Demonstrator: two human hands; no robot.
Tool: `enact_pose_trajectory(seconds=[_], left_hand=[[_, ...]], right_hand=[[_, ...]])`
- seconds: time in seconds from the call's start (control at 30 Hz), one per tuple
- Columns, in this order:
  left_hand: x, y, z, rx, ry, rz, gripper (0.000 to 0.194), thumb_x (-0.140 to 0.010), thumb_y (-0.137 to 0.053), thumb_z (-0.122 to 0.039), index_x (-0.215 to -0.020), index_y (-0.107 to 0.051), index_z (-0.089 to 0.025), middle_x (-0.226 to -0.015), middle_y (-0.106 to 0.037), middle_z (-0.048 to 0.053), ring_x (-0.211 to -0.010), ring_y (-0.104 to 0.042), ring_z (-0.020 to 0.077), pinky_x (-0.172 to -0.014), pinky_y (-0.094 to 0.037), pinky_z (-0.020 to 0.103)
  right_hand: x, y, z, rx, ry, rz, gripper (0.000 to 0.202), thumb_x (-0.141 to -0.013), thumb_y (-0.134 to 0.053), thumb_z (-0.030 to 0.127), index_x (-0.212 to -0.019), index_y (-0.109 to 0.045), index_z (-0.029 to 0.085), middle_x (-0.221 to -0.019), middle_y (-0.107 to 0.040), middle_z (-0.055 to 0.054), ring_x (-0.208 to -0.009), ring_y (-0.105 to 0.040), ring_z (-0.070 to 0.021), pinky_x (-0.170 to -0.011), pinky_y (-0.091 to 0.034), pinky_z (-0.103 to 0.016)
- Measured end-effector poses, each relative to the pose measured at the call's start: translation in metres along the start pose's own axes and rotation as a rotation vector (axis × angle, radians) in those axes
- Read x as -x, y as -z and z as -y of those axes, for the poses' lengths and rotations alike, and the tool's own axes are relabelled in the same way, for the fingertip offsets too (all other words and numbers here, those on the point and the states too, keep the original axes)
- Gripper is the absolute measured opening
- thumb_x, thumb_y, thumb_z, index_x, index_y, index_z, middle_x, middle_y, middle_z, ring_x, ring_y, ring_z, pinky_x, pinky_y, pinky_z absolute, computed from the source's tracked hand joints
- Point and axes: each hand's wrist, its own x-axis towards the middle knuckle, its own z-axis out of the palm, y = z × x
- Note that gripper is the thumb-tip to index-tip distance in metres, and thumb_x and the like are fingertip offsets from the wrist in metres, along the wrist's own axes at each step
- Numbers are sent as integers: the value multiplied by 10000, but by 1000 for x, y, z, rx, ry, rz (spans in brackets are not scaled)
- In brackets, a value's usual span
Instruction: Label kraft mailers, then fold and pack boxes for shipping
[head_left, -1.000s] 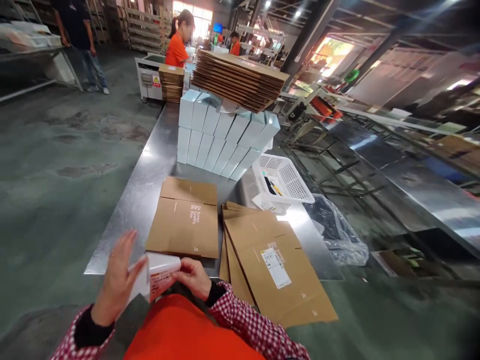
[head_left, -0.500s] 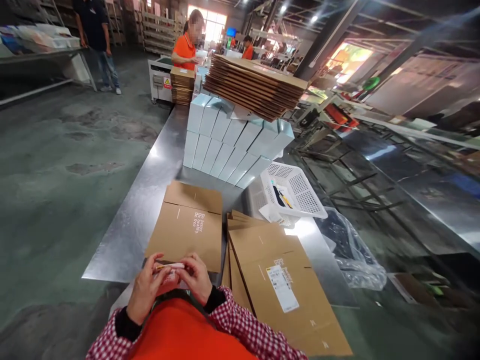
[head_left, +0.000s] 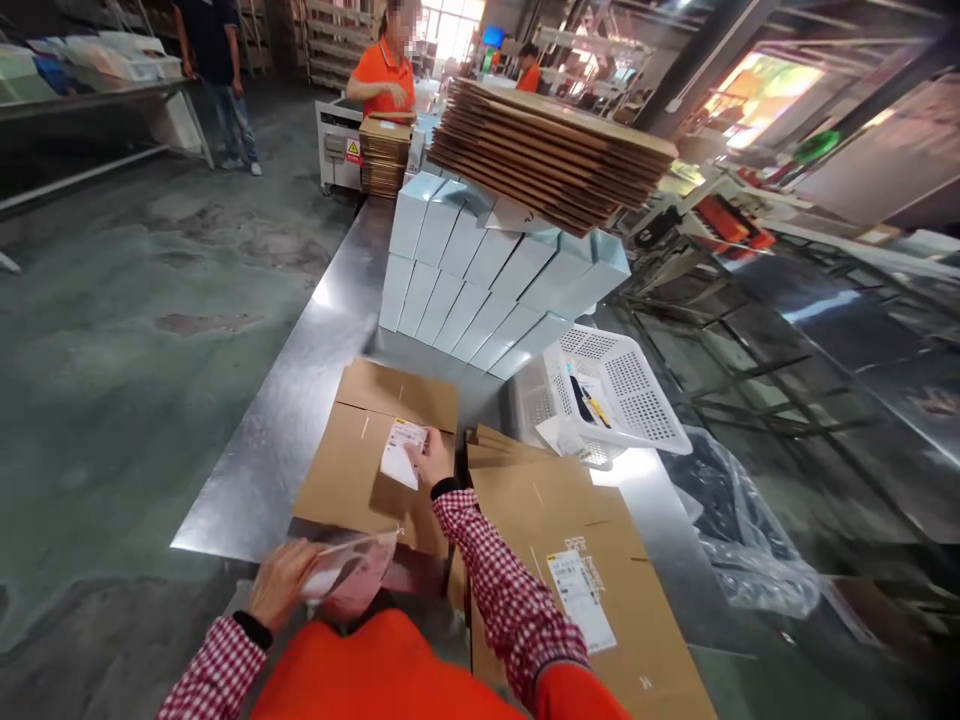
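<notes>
Currently, the label (head_left: 400, 458) lies over the flat cardboard (head_left: 341, 460); the right hand (head_left: 433, 460) pinches its right edge. Near the cardboard's front edge, the left hand (head_left: 283, 583) pinches a see-through sheet (head_left: 356, 572). Expect a light, limp, probably sticky label; hold edges.

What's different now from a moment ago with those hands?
The right hand left the left hand's side and moved forward, holding a white label over the flat cardboard. The left hand holds a translucent sheet near the person's body. The pale boxes, white basket and labelled cardboard stayed put.
</notes>
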Motion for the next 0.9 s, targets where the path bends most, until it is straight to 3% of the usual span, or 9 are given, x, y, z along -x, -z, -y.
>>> enact_pose_trajectory(seconds=[0.17, 0.3, 0.43, 0.53, 0.6, 0.67, 0.77, 0.83, 0.9], left_hand=[[-18, -24, 3, -3, -61, -58, 307, -896, -368, -213, -894, -674, -199, -1336, -557, 96, -1308, -429, 248, -1047, -402, 478], [-24, -30, 11, 35, -36, -2, 299, -892, -361, -180, -876, -659, -196, -1330, -568, 85, -1313, -426, 245, -1056, -386, 519], [-23, -31, 16, 63, -15, 7, 322, -891, -333, -177, -890, -655, -189, -1327, -572, 82, -1311, -430, 235, -1049, -404, 491], [-23, -31, 17, 85, 0, 13, 327, -885, -330, -184, -896, -657, -192, -1326, -574, 72, -1314, -426, 223, -1064, -395, 472], [-25, -30, 18, 101, 7, 19, 328, -876, -334, -185, -912, -660, -195, -1310, -589, 62, -1303, -441, 210, -1069, -396, 449], [-28, -27, 20, 114, 15, 19, 330, -863, -341, -184, -927, -665, -193, -1277, -613, 62, -1270, -481, 201, -1065, -407, 423], [-35, -20, 24, 112, 69, -24, 318, -845, -367, -211, -913, -674, -172, -1316, -570, 110, -1271, -476, 251, -1074, -384, 471], [-42, -16, 27, 113, 140, -76, 316, -825, -381, -227, -886, -678, -139, -1376, -494, 163, -1305, -425, 311, -1080, -348, 527], [-47, -13, 29, 127, 197, -111, 321, -806, -384, -233, -861, -677, -114, -1394, -454, 197, -1314, -403, 342, -1082, -333, 540]], right_hand=[[-4, -29, 0, 201, 7, 145, 504, -666, -666, 202, -1131, -483, 130, -1040, -636, -110, -941, -610, -229, -848, -480, -359], [2, -32, 8, 391, 24, 175, 621, -702, -675, 223, -1261, -438, 93, -1222, -542, -188, -1135, -525, -292, -941, -426, -399], [16, -43, 15, 768, 78, 59, 783, -756, -670, 388, -1396, -336, 84, -1401, -377, -253, -1244, -410, -373, -998, -337, -501], [28, -61, 11, 833, 354, 223, 624, -872, -510, 445, -1418, -354, 186, -1489, -319, -149, -1372, -245, -323, -1105, -141, -525], [28, -61, 2, 828, 398, 297, 543, -916, -420, 441, -1416, -369, 234, -1500, -323, -93, -1403, -191, -286, -1125, -65, -515], [24, -45, -11, 810, 217, 189, 549, -919, -405, 421, -1420, -370, 199, -1508, -299, -116, -1409, -169, -305, -1121, -57, -531], [24, -11, -34, 609, -146, -121, 644, -865, -467, 348, -1402, -350, 12, -1491, -248, -251, -1393, -177, -369, -1113, -123, -532], [32, 4, -46, 459, -264, -249, 666, -808, -500, 286, -1348, -370, -82, -1430, -303, -322, -1357, -257, -390, -1103, -203, -508], [42, 8, -54, 379, -280, -284, 627, -756, -516, 235, -1292, -436, -80, -1330, -433, -324, -1289, -380, -379, -1076, -285, -479]])
